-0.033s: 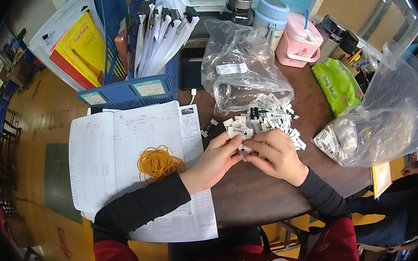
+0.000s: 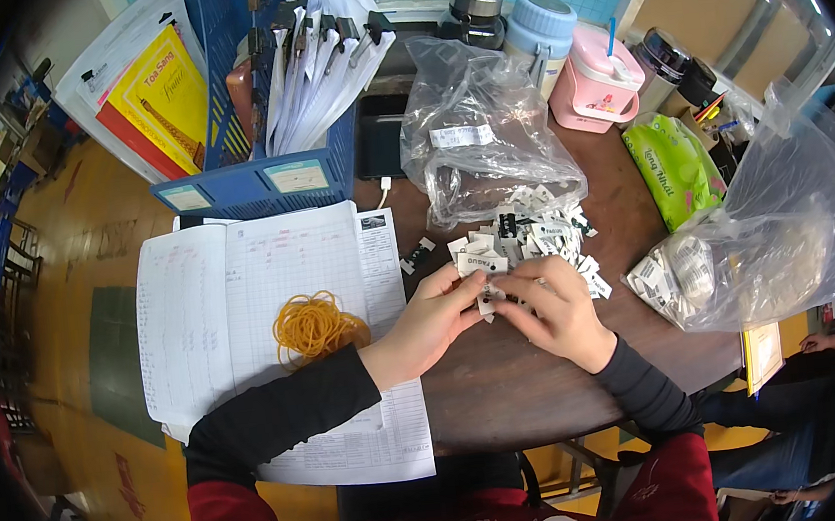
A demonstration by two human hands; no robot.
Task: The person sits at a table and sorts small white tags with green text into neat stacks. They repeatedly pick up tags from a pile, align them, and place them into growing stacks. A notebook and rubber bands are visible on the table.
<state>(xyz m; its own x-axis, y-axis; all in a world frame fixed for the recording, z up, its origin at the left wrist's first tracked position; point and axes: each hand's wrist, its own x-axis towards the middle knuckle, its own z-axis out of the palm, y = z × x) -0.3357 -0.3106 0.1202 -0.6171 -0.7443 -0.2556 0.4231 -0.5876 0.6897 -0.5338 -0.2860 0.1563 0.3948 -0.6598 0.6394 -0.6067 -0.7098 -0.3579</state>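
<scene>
Over the front of the dark wooden table, my left hand (image 2: 424,325) is closed on a small bunch of white clothing labels (image 2: 483,265) with dark print, its thumb on top. My right hand (image 2: 561,312) meets it from the right, thumb and fingers bent in a pinch at the lower end of the same labels. Its fingers partly cover what they grip. Just beyond both hands lies a loose pile of similar labels (image 2: 558,234), mostly white with a few black ones. A couple of black-and-white labels (image 2: 417,255) lie apart, left of the pile.
An open notebook (image 2: 191,312) with yellow rubber bands (image 2: 313,326) lies at left. Behind stand a blue file rack (image 2: 230,193) and a dark tray (image 2: 383,128). A clear bag (image 2: 487,143), pink container (image 2: 596,82), green pack (image 2: 675,170) and label-filled bag (image 2: 770,267) surround the pile.
My right thumb and fingertips have shifted slightly up and right along the held labels, showing more of the lower one. My left hand stays in nearly the same place.
</scene>
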